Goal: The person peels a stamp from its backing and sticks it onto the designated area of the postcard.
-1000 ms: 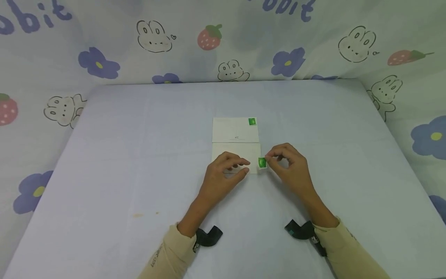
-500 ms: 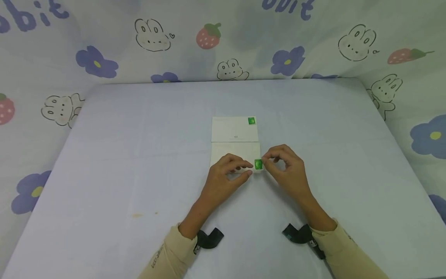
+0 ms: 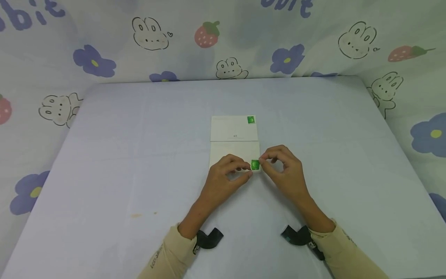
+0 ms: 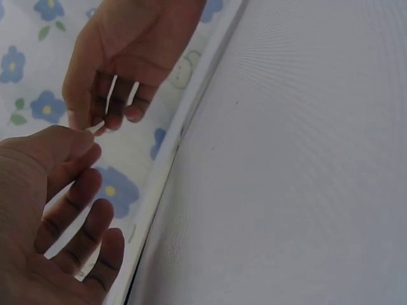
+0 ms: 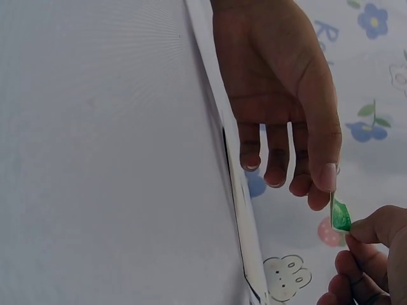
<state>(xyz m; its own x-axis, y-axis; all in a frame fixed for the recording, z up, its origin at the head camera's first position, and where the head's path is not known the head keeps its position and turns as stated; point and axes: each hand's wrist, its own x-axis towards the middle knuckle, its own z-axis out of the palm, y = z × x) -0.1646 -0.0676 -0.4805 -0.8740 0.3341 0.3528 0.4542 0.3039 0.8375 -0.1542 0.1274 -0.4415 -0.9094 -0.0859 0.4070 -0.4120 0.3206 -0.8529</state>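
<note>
My right hand pinches a small green stamp by its right edge, between thumb and index fingertip. In the right wrist view, the stamp is held up on a slant. My left hand faces it from the other side, thumb and index finger apart, their tips right at the stamp's left edge. Below both hands lies a near white card, partly hidden by the left hand. A far white card adjoins it along a straight line, with another green stamp at its top right corner.
A white cloth covers the table, with small yellowish stains at the front left. Behind the table stands a curtain printed with rabbits, flowers and strawberries. A dark wrist mount sits at each sleeve cuff.
My right hand has carried the pinched stamp left, from the near card's right edge to over its lower right corner. The left hand has shifted only slightly.
</note>
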